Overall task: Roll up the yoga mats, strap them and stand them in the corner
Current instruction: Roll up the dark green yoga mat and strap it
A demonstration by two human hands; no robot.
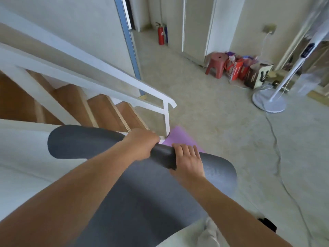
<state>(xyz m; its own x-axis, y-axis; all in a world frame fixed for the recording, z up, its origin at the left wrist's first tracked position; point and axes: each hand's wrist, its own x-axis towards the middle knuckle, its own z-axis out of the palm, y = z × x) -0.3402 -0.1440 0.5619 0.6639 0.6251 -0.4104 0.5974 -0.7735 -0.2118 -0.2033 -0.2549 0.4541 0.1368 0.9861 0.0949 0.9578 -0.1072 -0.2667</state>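
Note:
A dark grey yoga mat (142, 189) stretches from my body toward the stairs, its far end curled over into the start of a roll. My left hand (140, 145) grips the curled edge near its middle, fingers wrapped over it. My right hand (188, 161) grips the same curled edge just to the right, fingers over the top. A purple yoga mat (179, 136) lies flat on the floor beyond the grey one, mostly hidden by it. No strap is visible.
A wooden staircase with a white railing (110, 81) rises at the left. A white fan stand (268, 102) with a trailing cable (274, 139) stands at the right. A red stool (216, 64), bags and a fire extinguisher (161, 35) sit along the far wall.

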